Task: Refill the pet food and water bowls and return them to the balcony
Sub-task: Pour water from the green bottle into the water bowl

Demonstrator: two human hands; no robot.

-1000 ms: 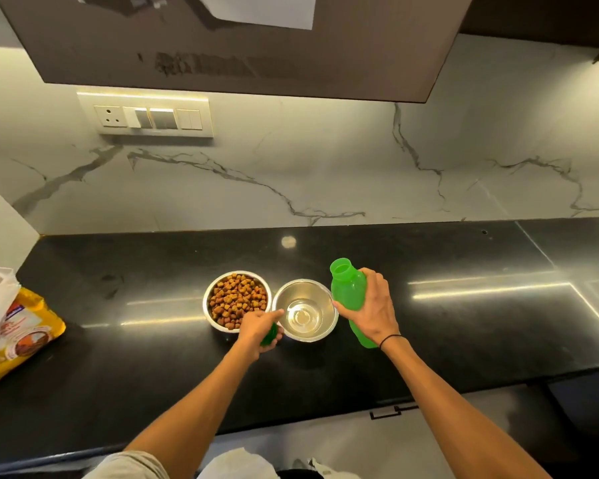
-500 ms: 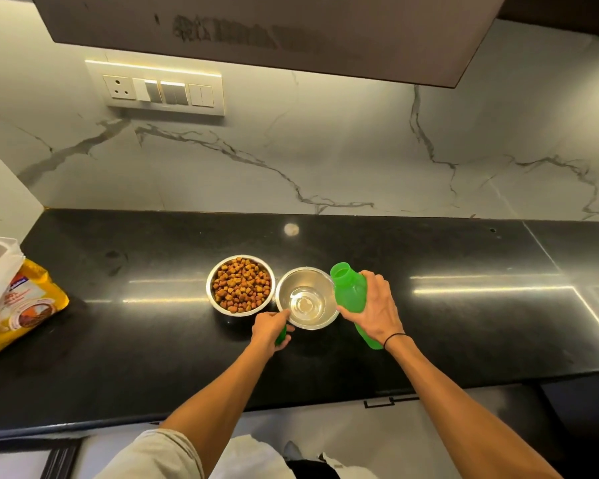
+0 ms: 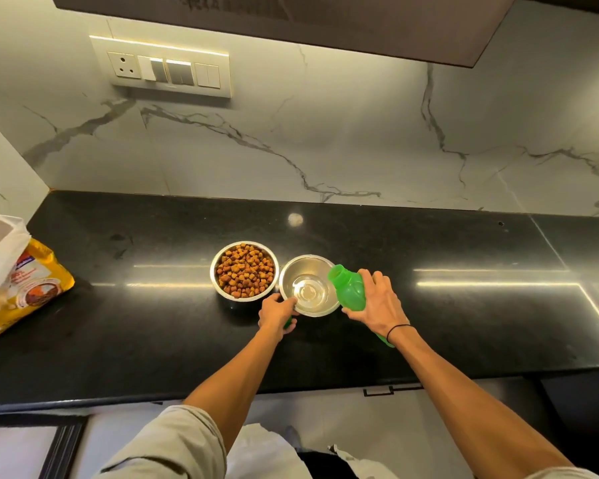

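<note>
Green bottle [image 3: 348,288], gripped by the right hand [image 3: 377,305], tilts over the water bowl [image 3: 308,285] for pouring; the left hand [image 3: 276,312] holds its cap and steadies the rim, beside the full food bowl [image 3: 244,270].

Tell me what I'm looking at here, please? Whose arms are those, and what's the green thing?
The camera sits on a person's head and looks down, so you see their own two arms. They stand at a black kitchen counter. On it are two shiny metal bowls: the food bowl is full of brown pet kibble, and the water bowl has a little water at the bottom. The right hand holds a green bottle, open and tipped toward the water bowl. The left hand touches that bowl's rim and grips something small and green, likely the bottle's cap. A yellow pet food bag lies far left.
</note>
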